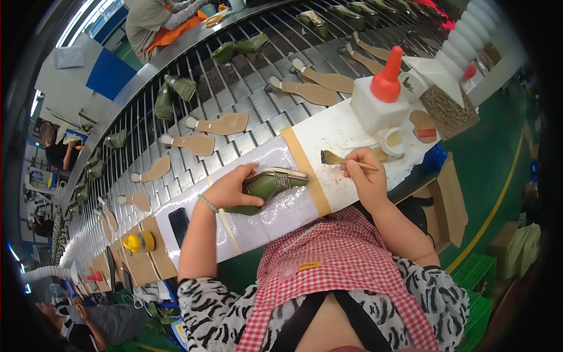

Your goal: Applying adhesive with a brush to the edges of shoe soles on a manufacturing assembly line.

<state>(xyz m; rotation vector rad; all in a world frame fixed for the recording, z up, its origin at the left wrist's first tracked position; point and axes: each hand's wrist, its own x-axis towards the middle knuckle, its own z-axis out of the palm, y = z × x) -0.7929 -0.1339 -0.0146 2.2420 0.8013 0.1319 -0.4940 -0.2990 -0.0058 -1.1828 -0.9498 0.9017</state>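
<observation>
- Yellow tag [310,266] on the red-checked apron [334,240] — one short line of dark print, too small to read surely.
- Elsewhere — no legible words, numbers or signs.

Floor: smooth green floor [489,167], marked by a yellow line [499,205] at right | Wall: pale partition [65,88], flanked by a blue rectangular panel [111,74] | Furniture: long slatted metal conveyor [262,120], edged by a metal rail [151,69] | Light: bright white strips [94,19], seen at upper left
</observation>
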